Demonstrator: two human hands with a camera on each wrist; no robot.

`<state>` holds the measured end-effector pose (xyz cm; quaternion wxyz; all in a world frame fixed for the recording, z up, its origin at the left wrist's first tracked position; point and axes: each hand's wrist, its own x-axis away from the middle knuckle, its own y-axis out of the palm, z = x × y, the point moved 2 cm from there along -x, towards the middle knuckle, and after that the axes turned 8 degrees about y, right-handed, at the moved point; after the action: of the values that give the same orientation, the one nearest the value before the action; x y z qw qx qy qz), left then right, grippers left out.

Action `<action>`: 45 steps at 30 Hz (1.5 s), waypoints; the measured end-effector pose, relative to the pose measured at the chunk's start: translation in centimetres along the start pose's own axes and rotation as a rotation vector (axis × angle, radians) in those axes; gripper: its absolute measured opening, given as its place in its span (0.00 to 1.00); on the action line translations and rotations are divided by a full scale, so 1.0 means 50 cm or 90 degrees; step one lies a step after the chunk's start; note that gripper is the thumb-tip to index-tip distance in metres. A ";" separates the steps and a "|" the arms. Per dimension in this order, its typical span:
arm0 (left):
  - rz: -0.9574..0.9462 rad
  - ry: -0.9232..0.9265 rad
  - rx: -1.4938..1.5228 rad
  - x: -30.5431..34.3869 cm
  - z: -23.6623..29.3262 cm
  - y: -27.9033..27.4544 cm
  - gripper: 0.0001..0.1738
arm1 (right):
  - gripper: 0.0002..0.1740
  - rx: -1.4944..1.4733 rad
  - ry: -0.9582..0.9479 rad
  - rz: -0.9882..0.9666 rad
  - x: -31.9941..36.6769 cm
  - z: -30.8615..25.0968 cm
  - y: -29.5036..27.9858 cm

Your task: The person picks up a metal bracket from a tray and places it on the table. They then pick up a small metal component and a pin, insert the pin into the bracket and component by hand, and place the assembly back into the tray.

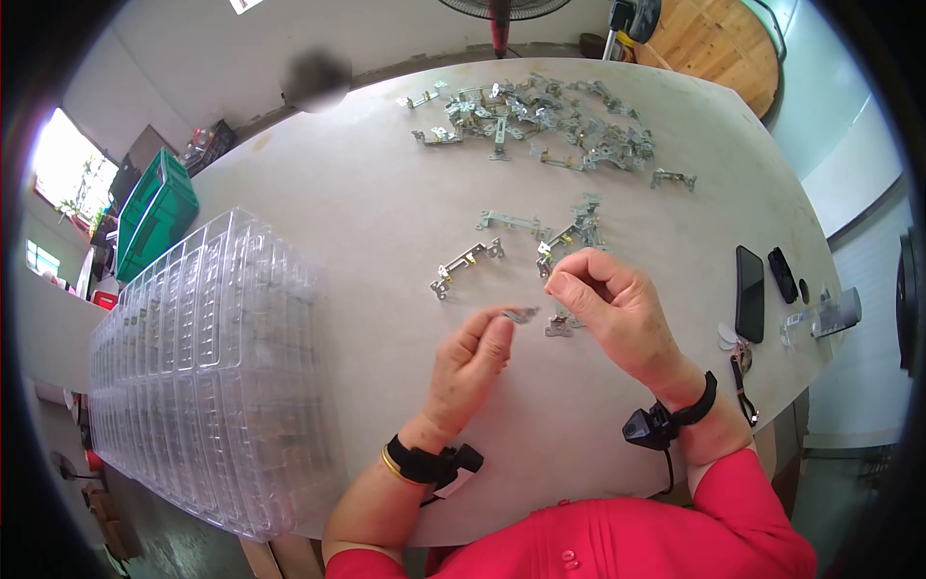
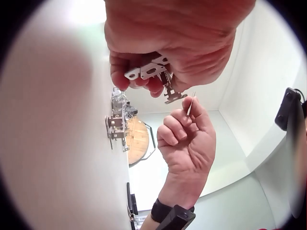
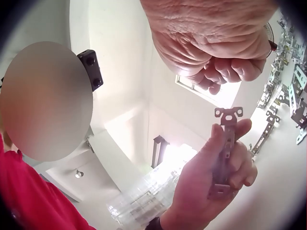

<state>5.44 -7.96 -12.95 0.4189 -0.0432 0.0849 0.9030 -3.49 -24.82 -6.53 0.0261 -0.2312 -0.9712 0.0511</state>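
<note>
My left hand (image 1: pixel 461 376) grips a metal bracket (image 3: pixel 229 116), its holed end plate standing out past the fingertips. My right hand (image 1: pixel 622 314), just to the right, pinches a thin, pointed metal piece (image 2: pixel 191 106) between thumb and forefinger; its exact kind cannot be made out. In the left wrist view that piece is close to the bracket's end. Similar brackets lie on the table ahead of the hands: one (image 1: pixel 467 262) with upright ends, a flatter one (image 1: pixel 511 223), and a small cluster (image 1: pixel 571 237). Another metal part (image 1: pixel 559 325) lies between the hands.
A large pile of metal brackets (image 1: pixel 550 121) covers the table's far side. Stacked clear plastic trays (image 1: pixel 222 367) stand at left, a green crate (image 1: pixel 159 207) behind them. At right lie a phone (image 1: pixel 749 294), a black case (image 1: pixel 782 275), keys (image 1: pixel 741 359) and a bottle (image 1: pixel 834 315).
</note>
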 end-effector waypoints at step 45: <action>-0.005 0.029 -0.007 0.000 0.005 -0.012 0.18 | 0.15 -0.111 0.288 -0.251 -0.009 0.027 0.007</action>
<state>5.86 -7.53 -12.76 0.4200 -0.0665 0.0890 0.9007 -3.05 -24.82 -7.91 0.2314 -0.0450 -0.9675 -0.0914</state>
